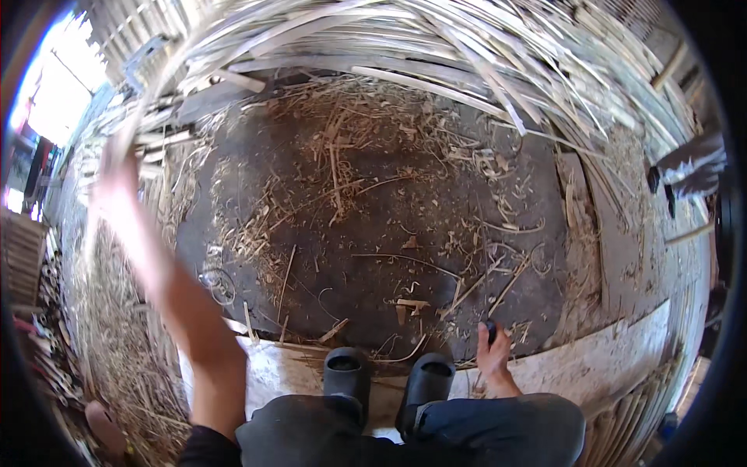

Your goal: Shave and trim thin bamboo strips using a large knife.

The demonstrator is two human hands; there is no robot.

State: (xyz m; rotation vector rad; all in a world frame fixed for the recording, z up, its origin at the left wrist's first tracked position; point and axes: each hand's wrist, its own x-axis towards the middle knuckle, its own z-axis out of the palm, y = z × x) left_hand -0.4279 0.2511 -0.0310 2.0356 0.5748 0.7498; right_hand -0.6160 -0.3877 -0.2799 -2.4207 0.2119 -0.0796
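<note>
My left arm reaches out to the far left, and my left hand (117, 191) is smeared by motion. A long, pale wooden strip (165, 78) passes through its fingers, with one end rising toward the top of the view and the other trailing below the hand. Low on the right, beside my knee, my right hand (496, 358) is closed around a short black object (490, 331) like a tool handle. Any blade on it cannot be made out. Both of my feet, in dark slippers (347, 373), rest at the near edge of a dark mat (358, 296).
Curled shavings (342, 148) and thin offcuts are strewn over the mat. A big heap of long split strips (373, 35) curves across the far side. Pale boards (591, 354) border the near edge. Another person's foot (685, 167) shows at the far right.
</note>
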